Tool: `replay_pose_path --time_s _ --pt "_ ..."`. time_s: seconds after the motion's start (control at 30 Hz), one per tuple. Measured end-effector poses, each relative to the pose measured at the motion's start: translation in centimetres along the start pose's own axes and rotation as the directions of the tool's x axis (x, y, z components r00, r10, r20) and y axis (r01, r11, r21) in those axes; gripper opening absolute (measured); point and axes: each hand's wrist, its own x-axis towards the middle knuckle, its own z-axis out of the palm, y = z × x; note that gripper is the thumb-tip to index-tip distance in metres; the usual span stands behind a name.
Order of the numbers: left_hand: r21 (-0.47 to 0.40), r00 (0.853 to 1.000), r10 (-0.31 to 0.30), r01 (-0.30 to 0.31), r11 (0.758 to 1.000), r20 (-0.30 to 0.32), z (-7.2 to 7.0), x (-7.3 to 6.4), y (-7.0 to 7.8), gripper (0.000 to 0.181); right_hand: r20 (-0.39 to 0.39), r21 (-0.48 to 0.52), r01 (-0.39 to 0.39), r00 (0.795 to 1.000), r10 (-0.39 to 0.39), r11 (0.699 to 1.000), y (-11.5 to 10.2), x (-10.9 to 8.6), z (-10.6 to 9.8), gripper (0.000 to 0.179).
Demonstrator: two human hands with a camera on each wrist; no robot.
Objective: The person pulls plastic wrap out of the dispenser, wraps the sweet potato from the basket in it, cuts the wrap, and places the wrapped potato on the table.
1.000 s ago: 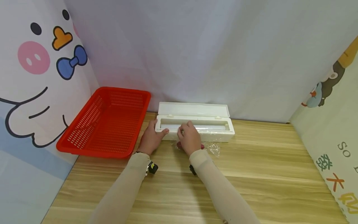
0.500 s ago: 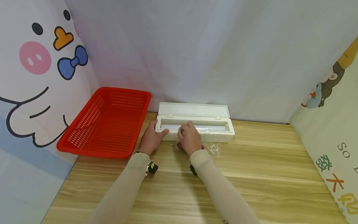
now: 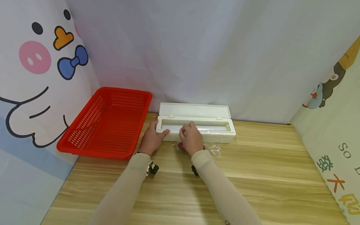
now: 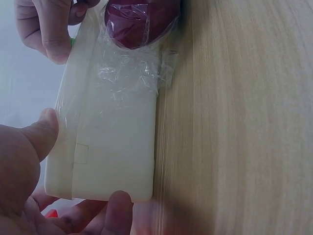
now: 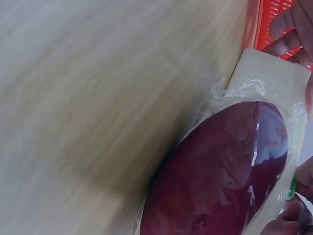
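Box: I see it long and white on the table, close to the pale back cloth, with its lid tipped up behind it.
Roll: it is white and lies inside the box, along its length.
Left hand: it holds the left end of the box, with the thumb on the top front edge and fingers around the end, so this grip is on the box.
Right hand: its fingers are bent at the front edge of the box, and this grip pinches a small green piece.
Red thing: dark, smooth and shiny, it sits in front of the box, below the right hand, all covered in clear wrap. I can't tell what it is.
Wrap: it runs from the red thing onto the front of the box, and it is crinkly in between.
Basket: red and full of little holes, it stands on the table, just left of the left hand.
Sleeves: both are light tan.
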Motion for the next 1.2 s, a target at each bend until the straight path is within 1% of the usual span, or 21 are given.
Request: replay_pose_path --time_s 0.17,0.4,0.53,0.73,1.2 --pt "-0.002 1.0 0.0 0.0 1.0 0.002 0.0 -0.1 -0.1 0.082 -0.006 0.003 0.001 1.0 -0.001 1.0 0.1 0.0 -0.1 0.008" --pt "-0.01 1.0 -0.005 0.005 1.0 0.004 -0.1 -0.2 -0.1 0.082 0.019 0.031 -0.018 1.0 0.017 0.999 0.2 -0.1 -0.4 0.008" --pt "-0.002 1.0 -0.005 0.005 1.0 0.004 0.0 -0.1 -0.2 0.083 0.022 0.027 -0.022 1.0 0.022 0.999 0.2 -0.1 -0.6 0.008" --pt "0.014 1.0 -0.018 0.018 1.0 0.009 0.0 0.2 -0.3 0.084 0.01 0.016 -0.022 1.0 0.022 1.0 0.5 -0.1 -0.5 0.008" --pt "0.028 1.0 -0.021 0.02 0.999 0.022 -0.2 0.1 -0.1 0.084 -0.006 0.044 -0.02 1.0 0.02 0.999 1.2 -0.2 -0.5 0.006"
